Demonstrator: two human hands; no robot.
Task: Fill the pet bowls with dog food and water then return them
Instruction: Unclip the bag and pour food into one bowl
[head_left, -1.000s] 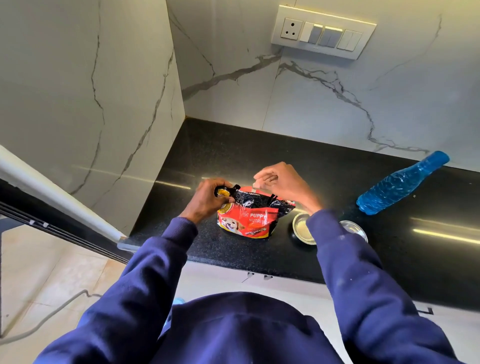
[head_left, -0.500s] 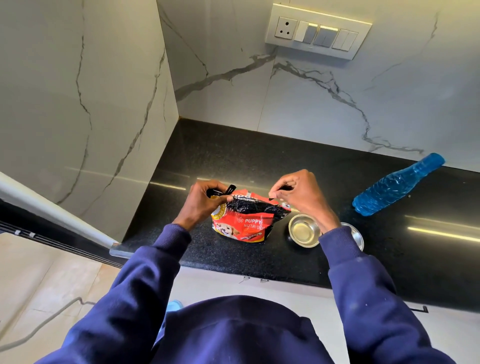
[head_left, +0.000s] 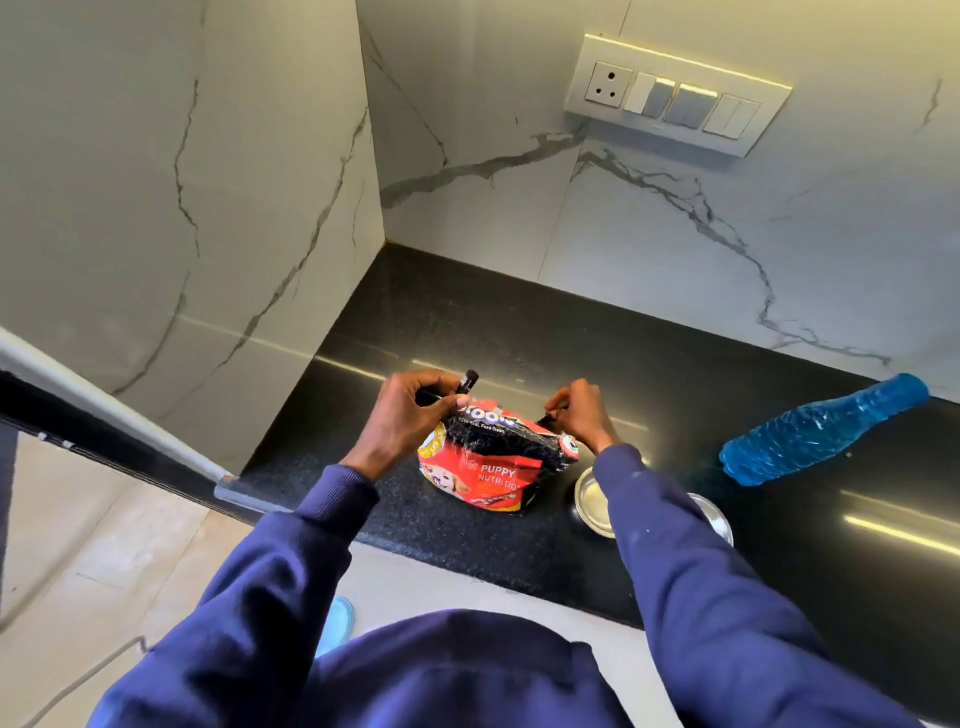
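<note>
Low and right of centre, a steel bowl (head_left: 592, 501) and a second bowl (head_left: 719, 519) sit on the black counter (head_left: 467, 322), partly under the right sleeve (head_left: 675, 561). At centre stands the dog food bag (head_left: 488, 467). The left hand (head_left: 405, 421) grips its top left corner and the right hand (head_left: 582, 415) pinches its top right. Farther right, a blue bottle (head_left: 821, 431) lies on its side.

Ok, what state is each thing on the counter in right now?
dog food bag: standing, top crumpled.
left hand: grips black object beside bag top.
right hand: pinches bag top.
left bowl: upright, looks empty.
right bowl: mostly hidden by sleeve.
blue bottle: lying on its side.
</note>
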